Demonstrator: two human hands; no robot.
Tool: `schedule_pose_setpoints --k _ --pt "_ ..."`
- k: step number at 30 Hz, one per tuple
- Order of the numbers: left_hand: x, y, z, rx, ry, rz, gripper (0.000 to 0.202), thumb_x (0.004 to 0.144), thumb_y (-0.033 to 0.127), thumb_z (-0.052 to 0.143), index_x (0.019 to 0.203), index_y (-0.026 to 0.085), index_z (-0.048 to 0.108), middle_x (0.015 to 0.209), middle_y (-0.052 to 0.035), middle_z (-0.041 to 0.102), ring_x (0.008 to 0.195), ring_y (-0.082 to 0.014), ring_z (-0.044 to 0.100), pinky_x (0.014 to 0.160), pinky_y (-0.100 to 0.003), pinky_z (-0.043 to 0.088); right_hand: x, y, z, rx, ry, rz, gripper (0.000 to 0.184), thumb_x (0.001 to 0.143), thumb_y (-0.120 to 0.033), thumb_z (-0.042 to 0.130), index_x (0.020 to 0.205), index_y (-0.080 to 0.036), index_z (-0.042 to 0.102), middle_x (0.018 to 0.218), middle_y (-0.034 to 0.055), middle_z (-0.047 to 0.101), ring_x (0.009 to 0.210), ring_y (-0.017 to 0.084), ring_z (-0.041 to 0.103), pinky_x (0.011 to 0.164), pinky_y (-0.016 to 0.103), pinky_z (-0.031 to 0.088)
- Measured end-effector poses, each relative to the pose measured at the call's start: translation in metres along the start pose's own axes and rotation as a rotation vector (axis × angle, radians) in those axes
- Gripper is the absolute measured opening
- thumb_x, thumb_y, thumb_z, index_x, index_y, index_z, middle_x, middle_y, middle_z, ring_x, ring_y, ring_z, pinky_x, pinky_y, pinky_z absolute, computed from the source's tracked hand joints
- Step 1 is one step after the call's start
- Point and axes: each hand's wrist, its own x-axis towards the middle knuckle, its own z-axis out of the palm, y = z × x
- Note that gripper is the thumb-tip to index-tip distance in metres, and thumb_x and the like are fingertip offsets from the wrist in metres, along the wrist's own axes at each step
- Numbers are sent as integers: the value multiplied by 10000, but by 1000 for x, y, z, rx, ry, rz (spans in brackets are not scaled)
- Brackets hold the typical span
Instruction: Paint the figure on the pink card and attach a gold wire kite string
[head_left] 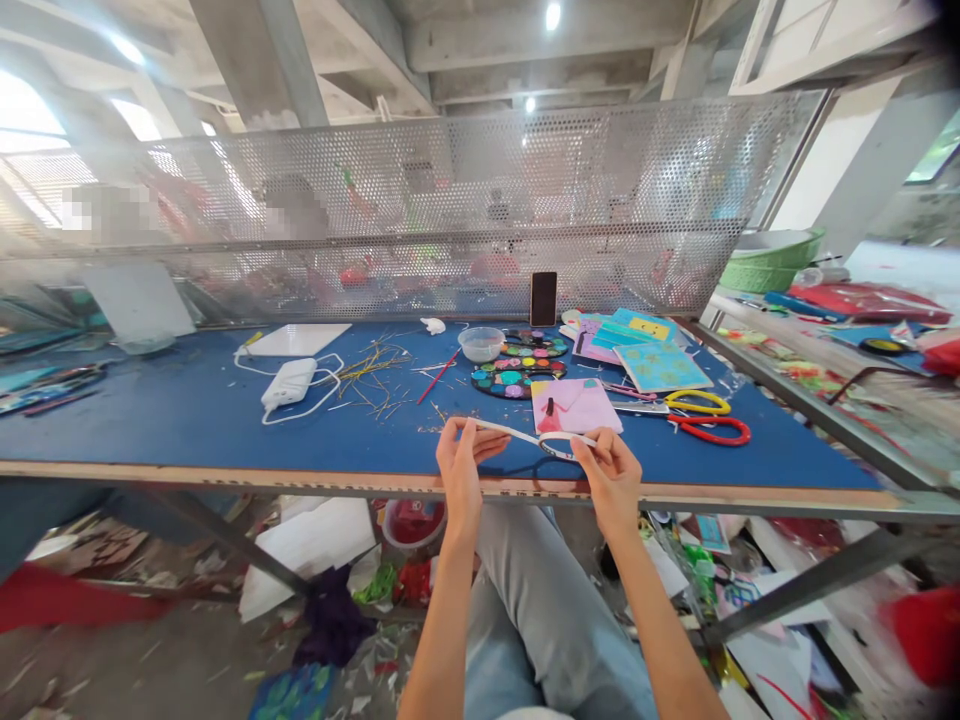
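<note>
Above the front edge of the table, a narrow roll of white tape (559, 446) is held between my two hands. My right hand (613, 470) pinches the ring-shaped roll at its right side, where print shows on the inner face. A strip of the tape runs left from it, and my left hand (463, 462) grips that strip between thumb and fingers. Just behind the roll lies a small pink painted card (576, 405) with a dark mark on it. Scissors (705, 418) with one yellow and one red handle rest to its right, blades pointing left.
Paint palettes (517, 377), a clear bowl (481, 344) and painted cards (664, 366) lie behind my hands. Further left are thin sticks (375, 372), a red stick (438, 377) and a white corded box (289, 384). A phone (543, 298) stands against the perforated metal screen (420, 220).
</note>
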Motion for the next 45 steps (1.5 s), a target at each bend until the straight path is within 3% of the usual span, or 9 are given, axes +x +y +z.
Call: schedule_pose_setpoints --k 17,26,32,36,40,45 --pt "-3 -9 1 68 53 125 313 891 525 598 848 238 479 702 -15 743 681 -232 759 698 -367 631 -2 -7 1 -23 -26 -18 539 819 -345 744 616 -224 259 686 -36 313 662 121 335 583 270 274" --pt "-3 -11 2 77 77 133 314 897 529 590 859 239 477 685 -4 733 655 -223 751 684 -361 628 -6 -18 2 -34 -89 15 468 826 -329 731 673 -235 299 693 -40 429 633 115 393 553 252 345" --pt "1 -6 -1 87 33 152 281 894 504 600 875 233 528 691 -9 743 646 -217 746 668 -345 620 0 -23 -10 -229 -387 91 212 856 -330 695 904 -235 512 750 -39 511 660 116 503 576 231 406" --pt "8 -1 -5 98 -14 184 308 871 528 626 865 231 547 712 -18 747 671 -217 749 702 -345 619 -1 -25 -14 -342 -528 99 217 881 -349 663 1049 -240 580 774 -20 529 687 135 537 560 228 448" --pt "12 2 -7 122 -60 217 344 851 566 638 859 232 554 737 -28 752 668 -220 746 699 -348 618 -2 -27 -12 -482 -602 -18 222 868 -363 686 1037 -238 613 856 25 608 754 172 598 614 273 507" --pt "11 2 -10 114 -76 220 341 835 563 662 879 233 587 767 -32 760 673 -216 745 692 -341 614 16 -27 5 -594 -501 -280 131 909 -333 650 1004 -242 639 954 71 691 919 237 630 806 387 512"
